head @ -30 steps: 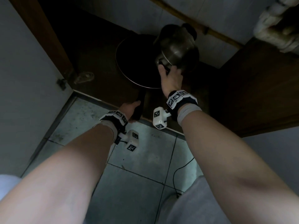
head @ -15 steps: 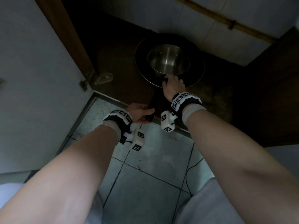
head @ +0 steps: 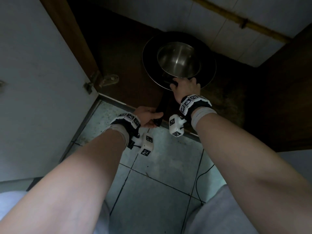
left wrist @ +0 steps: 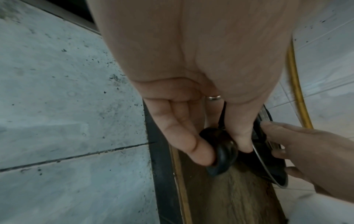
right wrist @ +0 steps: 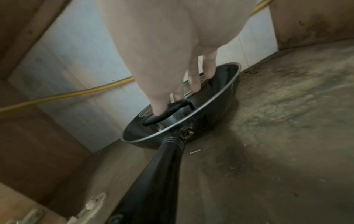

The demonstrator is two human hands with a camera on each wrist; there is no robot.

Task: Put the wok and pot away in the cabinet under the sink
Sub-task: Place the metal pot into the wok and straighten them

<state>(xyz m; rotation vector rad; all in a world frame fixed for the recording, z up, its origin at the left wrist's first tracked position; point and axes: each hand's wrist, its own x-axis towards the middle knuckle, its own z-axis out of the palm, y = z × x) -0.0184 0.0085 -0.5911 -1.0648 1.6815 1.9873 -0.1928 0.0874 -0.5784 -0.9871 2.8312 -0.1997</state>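
A black wok (head: 208, 70) lies on the brown cabinet floor (head: 128, 65). A steel pot (head: 179, 61) stands upright inside it. My right hand (head: 184, 86) reaches over the wok's near rim and holds the pot's black side handle (right wrist: 164, 116); thumb and fingers (right wrist: 194, 81) curl onto it. The wok's long black handle (head: 161, 107) points back toward me. My left hand (head: 156, 118) pinches the handle's end (left wrist: 220, 151) between thumb and fingers at the cabinet's front edge. My right hand (left wrist: 306, 151) hides much of the pot in the wrist views.
The cabinet door (head: 42, 81) stands open at the left on its hinge (head: 108, 80). A yellow hose (head: 236, 19) runs along the tiled back wall. Another brown panel (head: 278, 98) closes the right. A loose screw (right wrist: 195, 151) lies by the wok. A cable (head: 202, 179) crosses the floor tiles.
A second ago my right hand held the pot tilted above the wok. It now sits upright inside the wok. My left hand has stayed on the wok handle.
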